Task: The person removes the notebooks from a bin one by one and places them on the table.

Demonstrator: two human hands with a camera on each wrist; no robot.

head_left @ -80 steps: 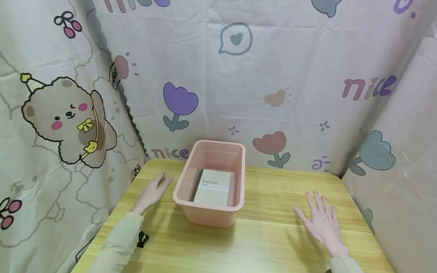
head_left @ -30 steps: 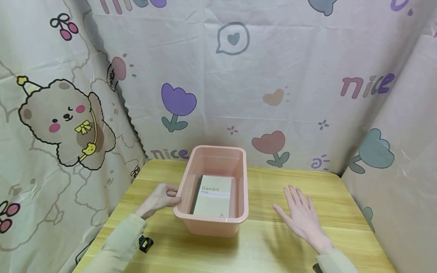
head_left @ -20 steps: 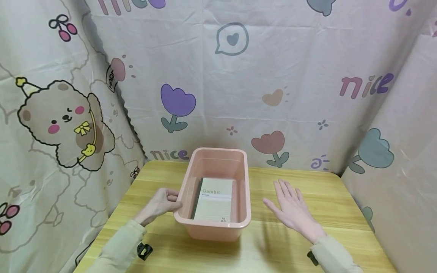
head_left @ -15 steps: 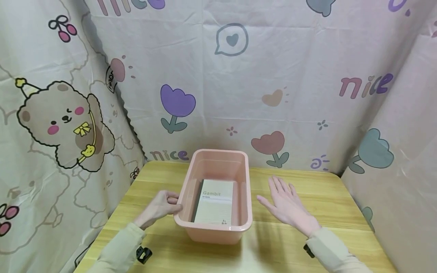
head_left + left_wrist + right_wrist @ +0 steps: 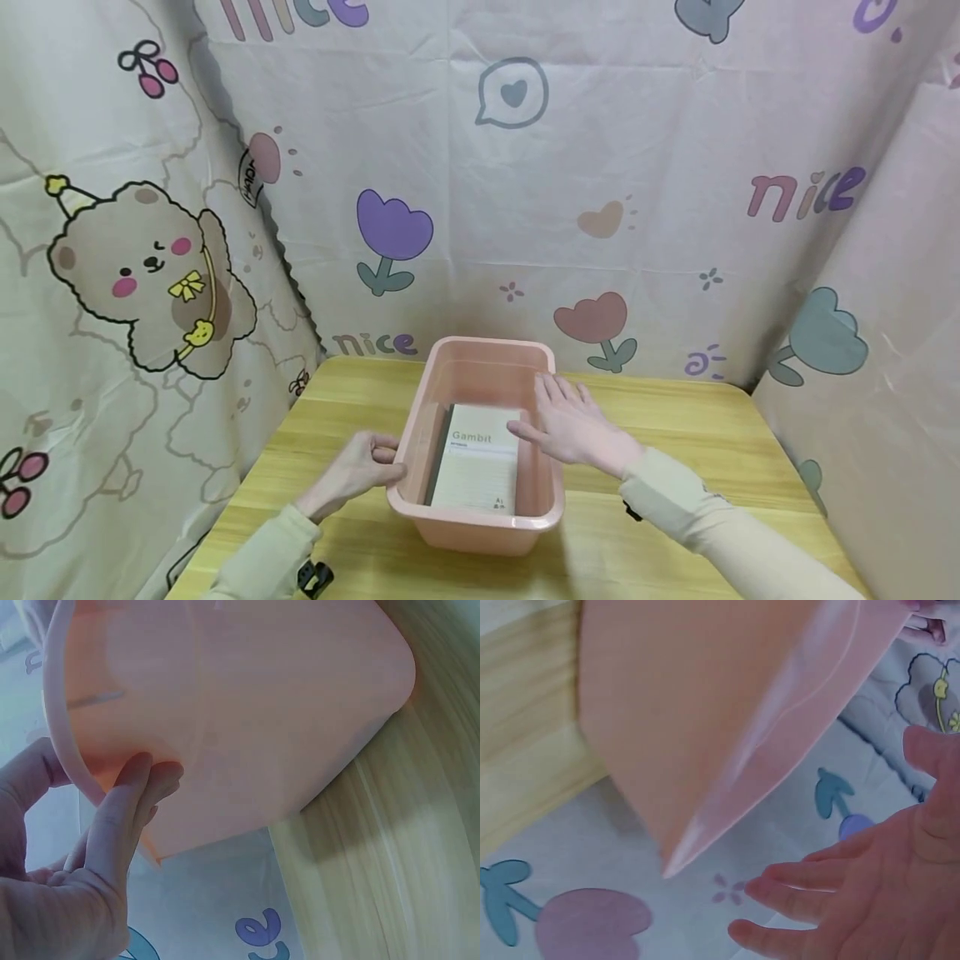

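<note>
A pink plastic bin stands on the table, and a pale notebook printed "Gambit" lies inside it. My left hand grips the bin's left rim. In the left wrist view the fingers of that hand lie along the outer wall of the bin, with the thumb over the rim. My right hand hovers at the bin's right rim, thumb spread over the inside. Seen from the right wrist, this hand has straight fingers and stays apart from the bin.
The wooden table extends on both sides of the bin. A printed cloth hangs behind the table and along its left and right sides. Black devices are strapped at both wrists, the left one under the sleeve.
My left hand has taken hold of the rim, and the bin has slid nearer to me and slightly right. My right hand has moved left from the table's right side to the bin.
</note>
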